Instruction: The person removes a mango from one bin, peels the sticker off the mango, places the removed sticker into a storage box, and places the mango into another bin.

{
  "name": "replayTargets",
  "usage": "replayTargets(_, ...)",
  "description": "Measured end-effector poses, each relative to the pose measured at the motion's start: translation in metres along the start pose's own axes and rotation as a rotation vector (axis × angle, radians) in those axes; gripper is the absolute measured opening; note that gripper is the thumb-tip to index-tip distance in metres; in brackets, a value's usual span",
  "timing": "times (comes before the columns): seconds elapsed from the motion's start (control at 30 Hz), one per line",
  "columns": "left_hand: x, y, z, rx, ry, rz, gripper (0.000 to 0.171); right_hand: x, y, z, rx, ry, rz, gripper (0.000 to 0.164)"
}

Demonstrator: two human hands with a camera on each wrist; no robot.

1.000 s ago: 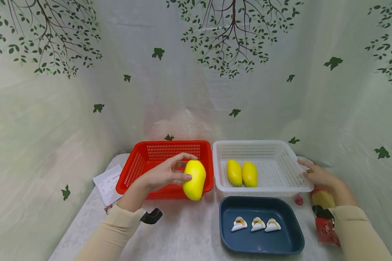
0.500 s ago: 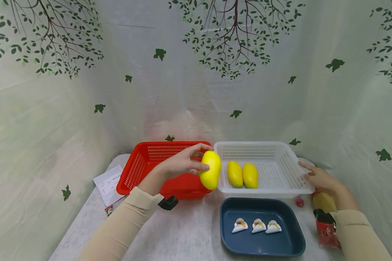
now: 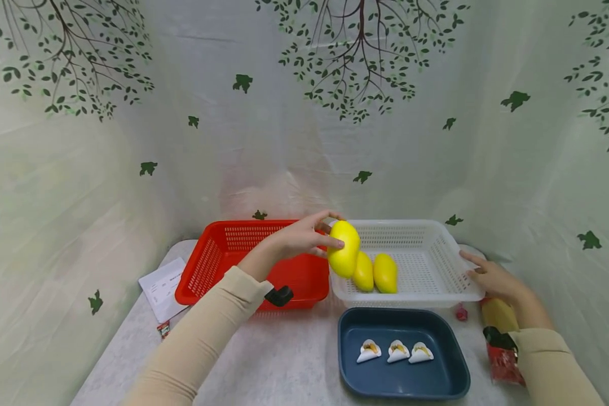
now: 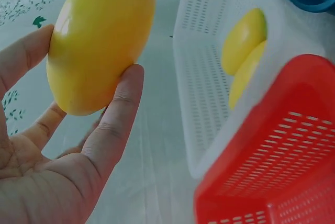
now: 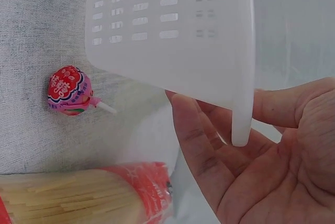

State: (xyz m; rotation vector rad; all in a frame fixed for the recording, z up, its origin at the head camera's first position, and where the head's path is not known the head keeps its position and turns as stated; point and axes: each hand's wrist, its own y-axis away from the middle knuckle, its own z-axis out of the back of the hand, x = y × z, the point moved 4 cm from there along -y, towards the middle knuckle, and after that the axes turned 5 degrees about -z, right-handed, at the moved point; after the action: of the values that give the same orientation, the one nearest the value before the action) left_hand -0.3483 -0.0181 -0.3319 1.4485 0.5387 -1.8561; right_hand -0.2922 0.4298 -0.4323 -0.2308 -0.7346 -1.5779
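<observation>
My left hand (image 3: 301, 235) pinches a yellow mango (image 3: 343, 249) between thumb and fingertips, raised over the left end of the white basket (image 3: 428, 270). Two more mangoes (image 3: 385, 273) lie side by side inside that basket; the held one overlaps the nearer of them in the head view. The left wrist view shows the thumb on one side of the held mango (image 4: 102, 41) and fingers on the other. On the basket's right end, my right hand (image 3: 499, 282) grips the rim, thumb on one face and fingers under the outside, as the right wrist view shows.
A red basket (image 3: 304, 282) stands left of the white one. In front is a blue tray (image 3: 403, 383) with three small white folded pieces. A lollipop (image 5: 69, 90) and a noodle pack (image 5: 73, 195) lie at right, papers (image 3: 163, 290) at left.
My left hand has carried the mango rightward and up, from over the red basket to the white basket's left end. The right hand has stayed at the rim.
</observation>
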Motion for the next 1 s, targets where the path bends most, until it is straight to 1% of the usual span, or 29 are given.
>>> replayTargets(0.17,-0.011,-0.022,-0.008,0.012,-0.025,0.0,0.057,0.001,0.001,0.0,-0.011,0.011,0.015,0.065)
replayTargets(0.33,-0.019,-0.041,-0.017,0.02,-0.013,-0.002,0.057,-0.002,0.0,-0.001,-0.016,0.002,0.021,0.066)
replayTargets(0.43,-0.022,-0.051,-0.021,0.028,-0.009,0.001,0.058,-0.002,0.001,-0.002,-0.012,-0.013,0.022,0.068)
replayTargets(0.57,-0.022,-0.064,-0.025,0.026,0.008,0.024,0.058,-0.003,0.001,-0.001,-0.015,-0.02,0.019,0.069)
replayTargets(0.7,-0.019,-0.077,-0.029,0.019,0.02,0.049,0.06,-0.004,0.001,0.001,-0.016,-0.02,0.011,0.067)
replayTargets(0.87,-0.015,-0.094,-0.036,0.024,0.033,0.063,0.06,-0.005,0.002,0.001,-0.008,-0.038,0.012,0.067)
replayTargets(1.0,-0.015,-0.106,-0.042,0.03,0.055,0.069,0.06,-0.005,0.002,0.0,-0.011,-0.058,0.016,0.067)
